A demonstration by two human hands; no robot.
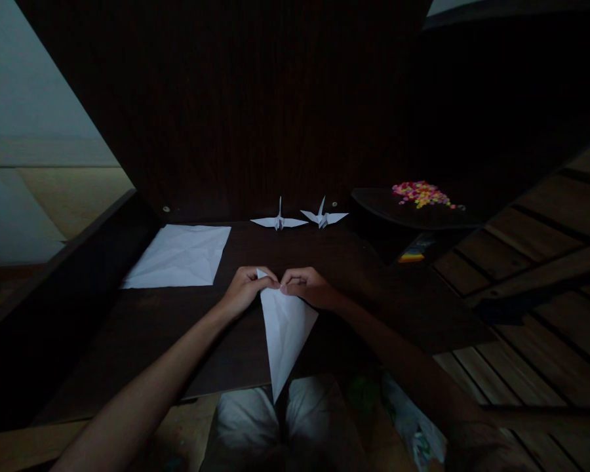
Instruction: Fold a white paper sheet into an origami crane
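Observation:
A partly folded sheet of white paper (286,334), shaped like a long kite, hangs between my hands with its narrow tip pointing toward my lap. My left hand (250,287) pinches its upper left edge between thumb and fingers. Close beside it, my right hand (309,287) grips the upper right edge, fingers curled and thumb pressed on the paper. The two thumbs almost meet at the top. Behind the hands, a folded paper crane (278,221) stands with wings spread, and a second paper crane (323,218) is to its right.
A creased white sheet (181,255) lies flat at the left of the dark desk (157,334). On a low rounded shelf (373,200) at the right sits a pile of small colourful pieces (423,194). A dark upright panel (255,105) closes off the back. Slatted wood (535,328) is at the right.

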